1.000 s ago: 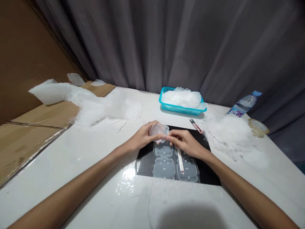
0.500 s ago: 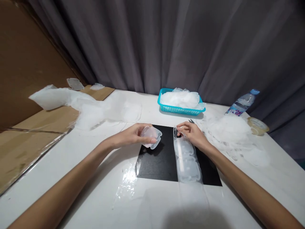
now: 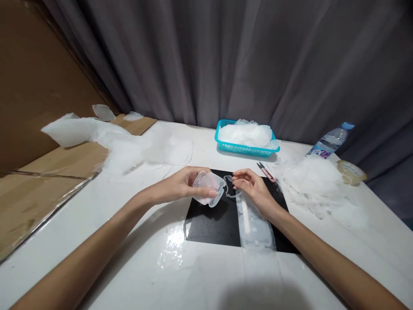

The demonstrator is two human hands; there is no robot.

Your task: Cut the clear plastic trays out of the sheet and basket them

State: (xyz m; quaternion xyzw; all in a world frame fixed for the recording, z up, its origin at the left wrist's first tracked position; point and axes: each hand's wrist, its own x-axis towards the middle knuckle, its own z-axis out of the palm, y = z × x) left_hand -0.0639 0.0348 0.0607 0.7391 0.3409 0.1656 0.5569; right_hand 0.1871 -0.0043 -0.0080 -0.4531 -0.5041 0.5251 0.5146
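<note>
My left hand (image 3: 183, 186) is closed around a stack of clear plastic pieces (image 3: 209, 189) held just above the black mat (image 3: 209, 224). My right hand (image 3: 253, 187) pinches the far end of a long clear plastic strip (image 3: 253, 224) of moulded shapes, which runs from the mat down toward me. The strip's end is lifted slightly and sits close to the stack in my left hand.
A teal basket (image 3: 247, 148) of clear plastic pieces stands at the back. Pink snips (image 3: 266, 171) lie by the mat. A heap of plastic scraps (image 3: 309, 181), a water bottle (image 3: 329, 140) and a tape roll (image 3: 351, 171) sit right. Plastic sheets (image 3: 129, 146) and cardboard (image 3: 48, 159) lie left.
Both hands first met over a wider sheet on the mat. They parted, leaving a single strip; my right hand has now brought the strip's end left toward the stack.
</note>
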